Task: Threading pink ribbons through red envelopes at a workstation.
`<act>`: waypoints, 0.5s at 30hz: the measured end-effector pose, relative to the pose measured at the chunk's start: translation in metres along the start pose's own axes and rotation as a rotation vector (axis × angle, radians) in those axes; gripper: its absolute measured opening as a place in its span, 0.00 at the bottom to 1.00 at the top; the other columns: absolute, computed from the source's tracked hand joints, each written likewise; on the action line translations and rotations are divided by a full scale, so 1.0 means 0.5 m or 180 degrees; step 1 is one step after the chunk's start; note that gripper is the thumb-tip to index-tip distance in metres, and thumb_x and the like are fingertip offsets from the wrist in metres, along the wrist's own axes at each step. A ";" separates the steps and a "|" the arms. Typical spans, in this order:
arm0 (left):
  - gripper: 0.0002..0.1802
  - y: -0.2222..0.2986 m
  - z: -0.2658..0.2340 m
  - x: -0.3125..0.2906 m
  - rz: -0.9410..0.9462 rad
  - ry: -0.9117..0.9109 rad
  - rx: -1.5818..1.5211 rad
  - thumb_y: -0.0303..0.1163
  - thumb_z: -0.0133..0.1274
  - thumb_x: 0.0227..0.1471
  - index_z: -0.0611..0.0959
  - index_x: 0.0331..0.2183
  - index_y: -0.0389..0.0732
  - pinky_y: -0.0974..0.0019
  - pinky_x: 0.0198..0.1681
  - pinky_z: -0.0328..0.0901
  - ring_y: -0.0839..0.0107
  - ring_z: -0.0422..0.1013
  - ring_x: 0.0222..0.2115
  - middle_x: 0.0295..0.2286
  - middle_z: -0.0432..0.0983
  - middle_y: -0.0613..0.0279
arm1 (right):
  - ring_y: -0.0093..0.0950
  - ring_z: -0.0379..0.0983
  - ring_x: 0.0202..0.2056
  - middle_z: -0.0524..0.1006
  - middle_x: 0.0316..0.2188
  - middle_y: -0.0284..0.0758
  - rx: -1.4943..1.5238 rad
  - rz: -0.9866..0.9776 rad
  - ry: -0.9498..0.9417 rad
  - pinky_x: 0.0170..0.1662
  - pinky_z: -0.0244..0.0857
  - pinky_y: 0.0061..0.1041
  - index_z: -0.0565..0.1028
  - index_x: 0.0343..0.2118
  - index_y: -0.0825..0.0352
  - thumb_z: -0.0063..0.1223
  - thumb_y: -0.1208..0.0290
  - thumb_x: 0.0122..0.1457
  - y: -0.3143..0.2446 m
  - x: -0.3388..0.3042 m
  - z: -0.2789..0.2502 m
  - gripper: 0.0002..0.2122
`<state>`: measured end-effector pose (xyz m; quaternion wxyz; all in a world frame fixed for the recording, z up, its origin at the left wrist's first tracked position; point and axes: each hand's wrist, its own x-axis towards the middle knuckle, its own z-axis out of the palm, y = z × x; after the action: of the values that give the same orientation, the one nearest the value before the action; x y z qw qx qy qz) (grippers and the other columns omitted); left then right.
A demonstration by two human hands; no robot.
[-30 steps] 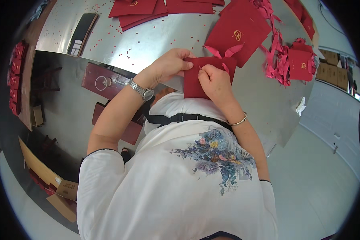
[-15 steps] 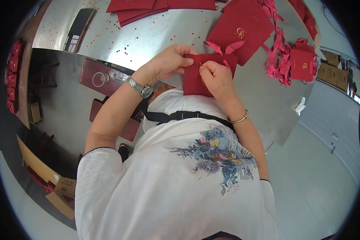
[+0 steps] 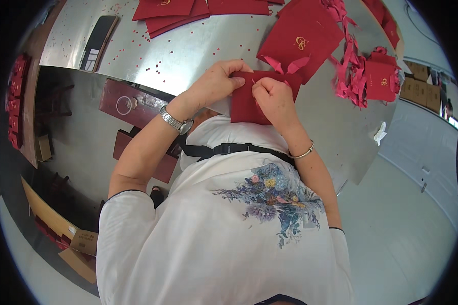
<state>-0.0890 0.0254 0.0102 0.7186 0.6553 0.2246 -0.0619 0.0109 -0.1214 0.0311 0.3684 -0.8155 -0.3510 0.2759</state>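
Note:
A small red paper bag [image 3: 242,108] lies at the table's near edge, close against my body. My left hand [image 3: 220,82] grips its upper left edge, thumb on the front and fingers behind. Over the bag's front, my right hand [image 3: 276,103] is closed in a pinch on a thin bit of pink-red ribbon [image 3: 254,81]. More of that ribbon [image 3: 296,64] sticks up in two flaps above the bag's top edge. My right fingers hide part of the bag's face, and the fingertips of my left hand are out of sight behind it.
Larger flat red bags [image 3: 303,38] with a gold emblem lie just beyond. Ribbons [image 3: 350,76] and a finished-looking small bag [image 3: 380,79] are at the right. A phone [image 3: 98,43] rests at the far left, among red confetti dots. A dark red stool [image 3: 119,101] stands below the table.
Both hands keep nearly the same hold on the bag and ribbon. The whole view has shifted slightly.

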 end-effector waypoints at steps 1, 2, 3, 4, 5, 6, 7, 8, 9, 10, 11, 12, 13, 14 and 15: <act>0.13 -0.001 0.000 0.000 0.0002 0.0004 0.0001 0.20 0.47 0.52 0.79 0.41 0.37 0.77 0.36 0.64 0.84 0.67 0.31 0.31 0.74 0.71 | 0.42 0.74 0.23 0.75 0.19 0.47 0.0036 0.0014 0.0042 0.31 0.67 0.36 0.77 0.24 0.71 0.49 0.71 0.52 0.002 -0.001 0.002 0.09; 0.13 -0.002 0.001 0.001 0.0006 0.0018 0.0023 0.20 0.47 0.52 0.79 0.40 0.37 0.77 0.36 0.64 0.84 0.67 0.31 0.31 0.75 0.71 | 0.42 0.74 0.23 0.75 0.19 0.47 0.0072 0.0028 0.0084 0.31 0.67 0.36 0.77 0.24 0.71 0.49 0.71 0.51 0.003 -0.003 0.004 0.09; 0.13 -0.003 0.001 0.001 0.0010 0.0032 0.0045 0.20 0.47 0.52 0.79 0.40 0.37 0.78 0.36 0.63 0.84 0.67 0.31 0.31 0.75 0.71 | 0.42 0.74 0.23 0.75 0.19 0.47 0.0074 0.0023 0.0082 0.31 0.67 0.36 0.77 0.24 0.71 0.49 0.71 0.51 0.003 -0.003 0.006 0.09; 0.13 0.000 0.002 0.000 0.0014 0.0032 0.0046 0.20 0.47 0.52 0.79 0.40 0.37 0.78 0.36 0.63 0.84 0.67 0.31 0.31 0.75 0.71 | 0.42 0.74 0.23 0.75 0.19 0.47 0.0055 0.0024 0.0125 0.31 0.67 0.35 0.77 0.24 0.71 0.49 0.71 0.51 0.002 -0.003 0.007 0.09; 0.13 0.003 0.005 -0.003 0.0100 0.0073 0.0109 0.20 0.47 0.52 0.79 0.40 0.36 0.77 0.37 0.64 0.83 0.67 0.32 0.31 0.75 0.70 | 0.42 0.74 0.23 0.75 0.19 0.47 0.0036 0.0024 0.0168 0.31 0.67 0.35 0.77 0.23 0.71 0.49 0.70 0.51 0.002 -0.003 0.007 0.09; 0.13 0.005 0.007 -0.005 0.0186 0.0113 0.0173 0.19 0.47 0.51 0.78 0.40 0.36 0.76 0.37 0.64 0.82 0.68 0.32 0.32 0.75 0.69 | 0.42 0.74 0.23 0.75 0.19 0.47 0.0036 0.0021 0.0171 0.31 0.67 0.35 0.77 0.23 0.71 0.49 0.70 0.51 0.000 -0.002 0.004 0.09; 0.13 0.002 0.010 -0.005 0.0190 0.0117 0.0176 0.19 0.47 0.51 0.78 0.40 0.36 0.76 0.37 0.64 0.82 0.68 0.32 0.32 0.75 0.69 | 0.41 0.74 0.23 0.75 0.19 0.47 0.0035 0.0167 0.0071 0.31 0.67 0.35 0.77 0.23 0.71 0.49 0.70 0.51 -0.006 0.000 0.000 0.09; 0.13 -0.006 0.015 -0.005 0.0480 0.0248 0.0419 0.19 0.47 0.50 0.78 0.40 0.35 0.74 0.38 0.65 0.78 0.69 0.32 0.31 0.76 0.65 | 0.41 0.74 0.23 0.75 0.19 0.47 0.0034 0.0313 -0.0029 0.31 0.67 0.35 0.77 0.22 0.71 0.49 0.70 0.50 -0.012 0.003 -0.004 0.10; 0.13 -0.009 0.019 -0.005 0.0768 0.0378 0.0663 0.18 0.47 0.50 0.78 0.40 0.35 0.72 0.39 0.66 0.74 0.71 0.33 0.31 0.77 0.62 | 0.41 0.74 0.23 0.75 0.19 0.47 0.0035 0.0306 -0.0029 0.31 0.67 0.35 0.77 0.22 0.71 0.49 0.70 0.50 -0.017 0.006 -0.008 0.10; 0.13 -0.006 0.024 -0.007 0.0770 0.0376 0.0667 0.18 0.47 0.50 0.78 0.40 0.35 0.72 0.39 0.66 0.74 0.71 0.33 0.31 0.77 0.62 | 0.42 0.74 0.23 0.75 0.19 0.47 0.0064 0.0485 -0.0153 0.32 0.67 0.36 0.77 0.21 0.71 0.48 0.69 0.50 -0.020 0.009 -0.012 0.10; 0.14 -0.001 0.030 -0.011 0.0988 0.0521 0.0949 0.18 0.48 0.49 0.77 0.40 0.35 0.69 0.40 0.67 0.67 0.73 0.33 0.32 0.77 0.57 | 0.43 0.74 0.24 0.75 0.19 0.47 0.0094 0.0663 -0.0277 0.32 0.67 0.38 0.76 0.20 0.72 0.47 0.69 0.50 -0.021 0.011 -0.015 0.11; 0.14 0.003 0.034 -0.012 0.1206 0.0666 0.1231 0.18 0.48 0.48 0.77 0.40 0.35 0.66 0.41 0.67 0.60 0.74 0.34 0.32 0.77 0.52 | 0.43 0.74 0.24 0.75 0.19 0.47 0.0098 0.0662 -0.0273 0.32 0.67 0.38 0.76 0.20 0.72 0.47 0.69 0.50 -0.022 0.013 -0.015 0.11; 0.14 0.003 0.034 -0.011 0.1204 0.0666 0.1236 0.18 0.48 0.48 0.77 0.40 0.35 0.66 0.41 0.67 0.60 0.74 0.34 0.32 0.77 0.52 | 0.44 0.74 0.25 0.76 0.21 0.48 -0.0315 0.0413 -0.0176 0.33 0.67 0.39 0.76 0.20 0.72 0.46 0.69 0.50 -0.023 0.014 -0.014 0.12; 0.14 0.003 0.034 -0.010 0.1402 0.0690 0.1401 0.18 0.48 0.48 0.77 0.40 0.35 0.64 0.41 0.68 0.55 0.74 0.35 0.33 0.77 0.49 | 0.45 0.74 0.26 0.76 0.22 0.48 -0.0726 0.0163 -0.0077 0.33 0.67 0.41 0.76 0.21 0.72 0.45 0.68 0.51 -0.024 0.015 -0.012 0.12; 0.14 0.003 0.035 -0.009 0.1601 0.0712 0.1566 0.18 0.49 0.48 0.77 0.40 0.36 0.62 0.41 0.68 0.51 0.73 0.36 0.34 0.76 0.47 | 0.45 0.74 0.26 0.76 0.22 0.48 -0.0720 0.0161 -0.0074 0.33 0.67 0.41 0.76 0.21 0.72 0.45 0.68 0.51 -0.028 0.018 -0.011 0.12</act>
<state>-0.0882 0.0078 0.0139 0.5033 0.8459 0.1121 0.1365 0.0150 -0.1096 0.0438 0.2628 -0.8572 -0.3634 0.2532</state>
